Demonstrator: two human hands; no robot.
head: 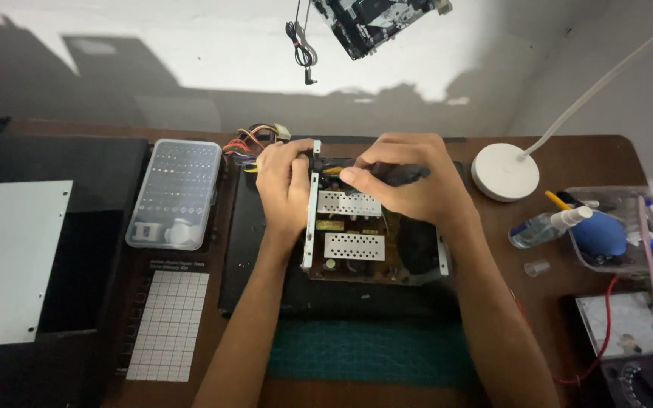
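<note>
Nearest lies a green mat (372, 351) on the table (561, 162). Just beyond it sits the open power supply (357, 242). The left hand (285, 185) grips its far left wall; the right hand (410, 185), fingers closed around a dark screwdriver (398, 175), works at its far edge. A slipping tip could gouge the board.

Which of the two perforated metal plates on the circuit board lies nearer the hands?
The upper plate, just under the right hand holding the screwdriver. The lower plate sits farther down the board, apart from both hands.
</note>
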